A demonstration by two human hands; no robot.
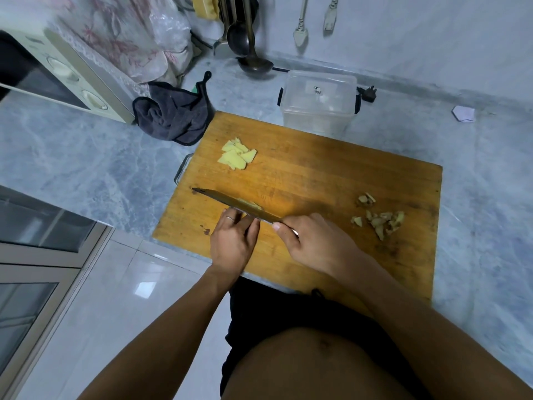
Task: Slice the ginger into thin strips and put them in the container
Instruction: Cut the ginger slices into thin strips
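A wooden cutting board (331, 180) lies on the marble counter. My right hand (314, 241) grips the handle of a knife (230, 202), its blade angled left across the board. A piece of ginger (250, 204) shows just beyond the blade. My left hand (235, 241) presses fingertips down against the blade's near side; what is under them is hidden. A pile of pale ginger slices (237, 155) rests at the board's far left. Brown ginger peel scraps (379, 217) lie at the right. A clear plastic container (318, 101) with its lid on stands behind the board.
A dark cloth (173, 116) is bunched left of the board, beside a cream microwave (66, 73). Ladles (245, 39) hang on the back wall. A black plug (369, 93) lies right of the container, and a folded paper (463, 113) sits far right. The counter edge drops off at the left.
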